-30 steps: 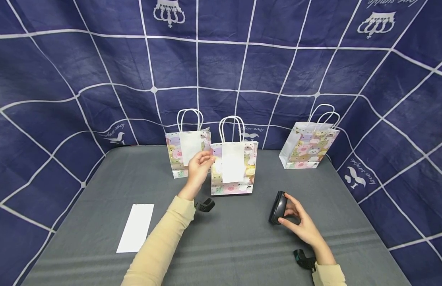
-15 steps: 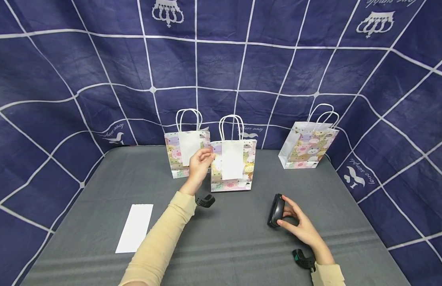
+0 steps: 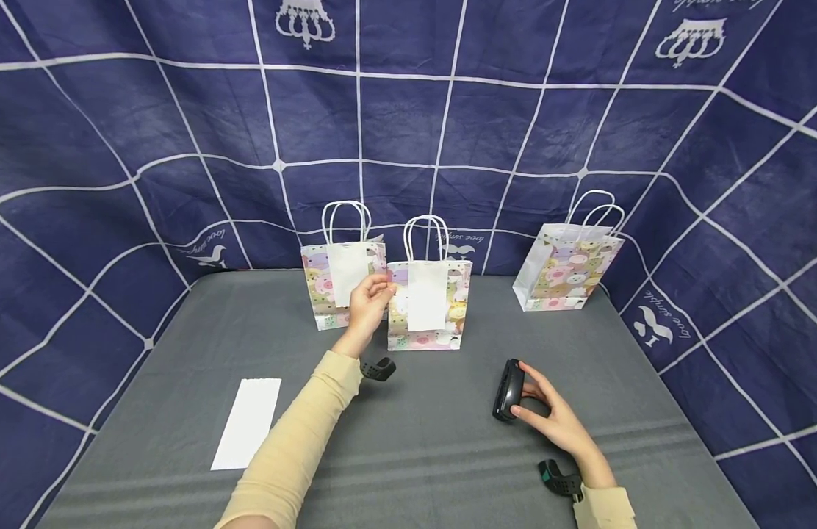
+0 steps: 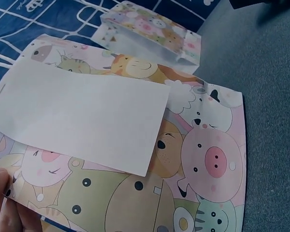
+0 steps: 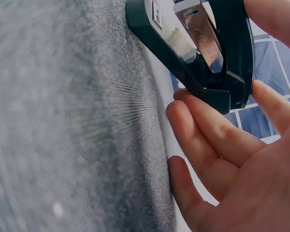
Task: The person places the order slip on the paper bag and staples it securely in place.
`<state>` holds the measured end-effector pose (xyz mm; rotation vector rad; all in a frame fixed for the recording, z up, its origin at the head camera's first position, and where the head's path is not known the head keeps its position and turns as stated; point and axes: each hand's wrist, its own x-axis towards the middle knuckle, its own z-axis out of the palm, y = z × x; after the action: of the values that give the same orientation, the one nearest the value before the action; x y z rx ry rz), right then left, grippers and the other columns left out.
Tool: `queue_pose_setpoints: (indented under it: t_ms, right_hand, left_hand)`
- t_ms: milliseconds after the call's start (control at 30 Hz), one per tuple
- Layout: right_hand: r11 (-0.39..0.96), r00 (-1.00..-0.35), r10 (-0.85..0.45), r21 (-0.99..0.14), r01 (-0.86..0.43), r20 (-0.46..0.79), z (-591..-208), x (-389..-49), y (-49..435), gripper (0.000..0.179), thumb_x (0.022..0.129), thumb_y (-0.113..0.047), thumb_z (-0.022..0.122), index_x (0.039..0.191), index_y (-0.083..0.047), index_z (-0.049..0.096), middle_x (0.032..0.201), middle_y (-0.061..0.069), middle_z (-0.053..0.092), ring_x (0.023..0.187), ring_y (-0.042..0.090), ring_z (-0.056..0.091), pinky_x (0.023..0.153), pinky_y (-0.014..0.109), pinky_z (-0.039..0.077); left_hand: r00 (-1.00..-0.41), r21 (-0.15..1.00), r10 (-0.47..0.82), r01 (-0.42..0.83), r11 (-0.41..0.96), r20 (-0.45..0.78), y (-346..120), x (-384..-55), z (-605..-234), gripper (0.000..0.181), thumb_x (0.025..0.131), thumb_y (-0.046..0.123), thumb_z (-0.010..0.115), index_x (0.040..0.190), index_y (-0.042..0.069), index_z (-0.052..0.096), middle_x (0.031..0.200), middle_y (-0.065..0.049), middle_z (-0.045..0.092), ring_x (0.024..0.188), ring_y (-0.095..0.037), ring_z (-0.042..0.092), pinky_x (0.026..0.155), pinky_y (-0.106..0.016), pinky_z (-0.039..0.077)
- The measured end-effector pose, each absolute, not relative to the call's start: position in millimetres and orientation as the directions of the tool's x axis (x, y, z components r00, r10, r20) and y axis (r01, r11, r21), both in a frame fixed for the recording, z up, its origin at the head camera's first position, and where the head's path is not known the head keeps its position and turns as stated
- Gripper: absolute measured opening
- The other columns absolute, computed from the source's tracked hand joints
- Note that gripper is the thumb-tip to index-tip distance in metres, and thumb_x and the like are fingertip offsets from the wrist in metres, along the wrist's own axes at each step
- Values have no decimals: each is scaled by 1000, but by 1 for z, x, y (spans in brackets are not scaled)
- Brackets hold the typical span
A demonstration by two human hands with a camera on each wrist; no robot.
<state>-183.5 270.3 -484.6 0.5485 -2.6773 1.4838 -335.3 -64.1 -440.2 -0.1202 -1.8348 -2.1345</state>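
My left hand pinches the left edge of the middle paper gift bag, which is printed with cartoon animals and has white handles. A white paper slip hangs on that bag's front; a staple shows near its top in the left wrist view, where the slip covers part of the print. Over to the right, my right hand holds a black stapler between thumb and fingers, low over the grey cloth. In the right wrist view the stapler's metal part shows between its two arms.
A second gift bag with a white slip stands behind left, partly hidden by my hand. A third bag stands at the back right. One loose white slip lies on the grey cloth at left. Blue gridded fabric hangs behind.
The middle bag has shifted slightly back, with my left hand still on its edge. The stapler has sunk slightly in my right hand. The view has drifted a little.
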Motion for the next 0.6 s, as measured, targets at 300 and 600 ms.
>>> queue_pose_setpoints:
  t_ms: [300, 600]
  right_hand:
    - [526, -954, -257, -806, -271, 153, -482, -183, 268, 69, 87, -12, 68, 145, -5, 31, 120, 18, 60, 110, 30, 56, 90, 52, 39]
    - [555, -959, -247, -791, -258, 140, -479, -181, 266, 67, 88, -14, 67, 144, -6, 32, 121, 19, 59, 110, 30, 56, 90, 53, 39]
  left_hand:
    - [-947, 953, -204, 276, -122, 248, -68, -334, -444, 27, 85, -5, 63, 110, -12, 59, 106, -25, 63, 90, -9, 61, 82, -20, 48]
    - [-953, 949, -175, 274, -158, 247, -75, -326, -453, 29, 85, -4, 65, 113, -9, 60, 116, -23, 61, 93, -13, 63, 81, -22, 49]
